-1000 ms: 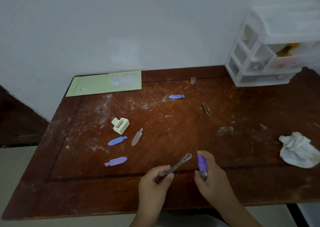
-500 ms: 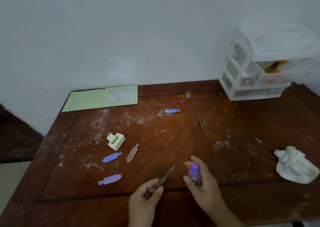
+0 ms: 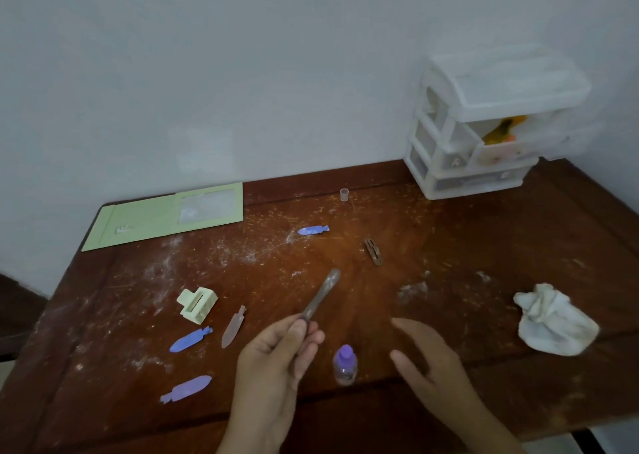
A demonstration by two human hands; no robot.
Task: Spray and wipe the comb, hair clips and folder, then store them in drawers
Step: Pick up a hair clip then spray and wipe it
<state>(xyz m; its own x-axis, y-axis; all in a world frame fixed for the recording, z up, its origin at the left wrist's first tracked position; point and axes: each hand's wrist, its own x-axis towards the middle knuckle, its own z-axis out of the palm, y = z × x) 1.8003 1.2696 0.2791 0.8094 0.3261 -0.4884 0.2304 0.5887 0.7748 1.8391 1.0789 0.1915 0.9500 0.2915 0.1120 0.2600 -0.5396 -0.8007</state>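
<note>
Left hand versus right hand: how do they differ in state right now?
The left hand grips a slim dusty brown hair clip, raised and tilted; the right hand is empty, fingers spread, beside the small purple-capped spray bottle standing untouched. Both hover over the wooden table.

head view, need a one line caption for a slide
Left hand holds a dusty clip over the wooden table; right hand open beside the purple-capped spray bottle.

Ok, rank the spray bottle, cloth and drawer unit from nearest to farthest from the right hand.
From the right hand:
1. Spray bottle, just to its left on the table.
2. Cloth, off to its right.
3. Drawer unit, at the far right corner by the wall.
</note>
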